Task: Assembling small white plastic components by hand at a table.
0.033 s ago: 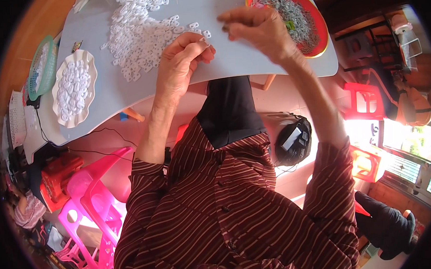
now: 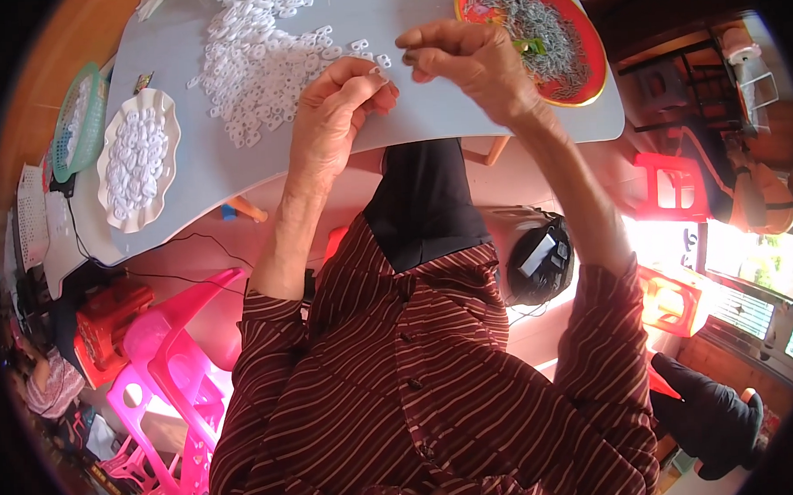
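My left hand (image 2: 342,104) is raised over the table's near edge, thumb and forefinger pinched on a small white plastic piece (image 2: 376,71). A little to its right, my right hand (image 2: 468,63) hovers with its thumb and fingertips pressed together; whatever lies between them is too small to make out. Loose white plastic pieces (image 2: 252,77) with holes are heaped on the table left of and beyond my left hand. Next to my right hand stands a red tray (image 2: 596,53) with a yellow rim, full of small grey metal parts (image 2: 551,28). A green item (image 2: 529,45) lies among them.
At the left, a scalloped white dish (image 2: 172,138) holds more white pieces, beside a green basket (image 2: 91,141). The grey table's (image 2: 426,118) curved edge runs before me. Pink chairs (image 2: 167,364), red stools (image 2: 668,187) and a black bag (image 2: 539,263) stand below. Another person's legs (image 2: 709,411) show lower right.
My right hand has shifted slightly left and looks less blurred, and more of the green item in the tray shows. My left hand keeps its pinch almost unmoved.
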`<control>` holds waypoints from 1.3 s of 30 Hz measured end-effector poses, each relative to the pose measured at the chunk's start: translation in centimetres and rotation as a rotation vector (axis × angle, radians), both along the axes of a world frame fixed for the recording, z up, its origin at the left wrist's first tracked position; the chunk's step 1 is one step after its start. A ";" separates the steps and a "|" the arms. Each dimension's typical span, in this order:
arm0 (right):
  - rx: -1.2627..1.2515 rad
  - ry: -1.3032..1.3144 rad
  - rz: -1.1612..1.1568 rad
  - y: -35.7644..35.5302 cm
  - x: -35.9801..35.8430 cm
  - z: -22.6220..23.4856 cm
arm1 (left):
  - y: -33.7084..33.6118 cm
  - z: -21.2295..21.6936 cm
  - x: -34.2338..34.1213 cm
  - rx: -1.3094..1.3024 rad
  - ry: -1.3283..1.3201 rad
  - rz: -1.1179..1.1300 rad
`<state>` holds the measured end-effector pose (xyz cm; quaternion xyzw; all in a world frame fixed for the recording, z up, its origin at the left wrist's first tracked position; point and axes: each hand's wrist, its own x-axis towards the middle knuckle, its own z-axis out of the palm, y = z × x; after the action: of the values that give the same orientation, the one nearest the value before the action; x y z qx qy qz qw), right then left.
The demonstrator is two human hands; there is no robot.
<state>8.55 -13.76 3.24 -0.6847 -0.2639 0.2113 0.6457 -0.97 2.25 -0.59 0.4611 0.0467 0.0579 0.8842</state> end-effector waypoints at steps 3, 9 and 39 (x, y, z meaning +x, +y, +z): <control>0.113 0.135 0.030 0.8 -1.1 -1.9 | -0.1 -0.4 0.1 -0.006 -0.005 0.036; 0.211 0.302 -0.092 1.4 -2.4 -2.5 | -0.2 -0.6 0.0 0.016 -0.022 0.056; 0.326 0.183 -0.179 2.0 -3.2 -3.5 | -1.2 -1.6 0.1 0.288 -0.156 0.196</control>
<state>5.35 -11.76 -0.29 -0.5698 -0.1727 0.1690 0.7855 -0.83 1.02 -2.16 0.5703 0.0141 0.1854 0.8001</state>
